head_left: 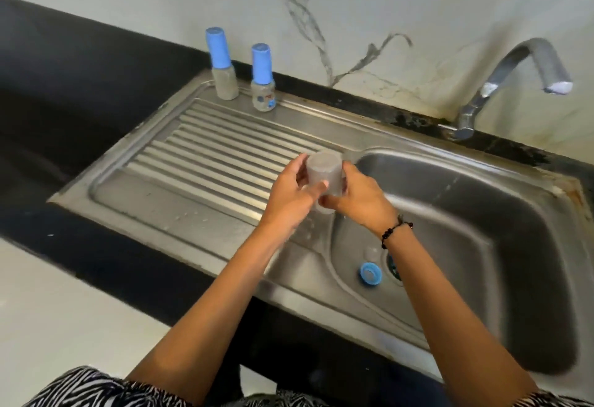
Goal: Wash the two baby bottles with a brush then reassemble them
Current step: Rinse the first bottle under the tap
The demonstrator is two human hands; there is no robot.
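Hands meet over the sink's inner rim: left hand (pixel 291 194) and right hand (pixel 356 199) curl fingers round a clear bottle body (pixel 324 173), base up. Below, a blue ring (pixel 370 273) lies beside the drain (pixel 393 266). Beyond the ribbed drainboard (pixel 209 152), two blue-capped bottles (pixel 262 78) stand by the marble wall (pixel 353 4).

Sink (pixel 530 278): brushed stainless steel, dull sheen, ribbed drainboard. Faucet (pixel 514 65): polished metal. Bottles (pixel 263 94): clear plastic, matt blue plastic caps. Tabletop (pixel 80 69): black, matt. Wall (pixel 353 4): glossy marble-look. Bracelet (pixel 393 231): black beads.
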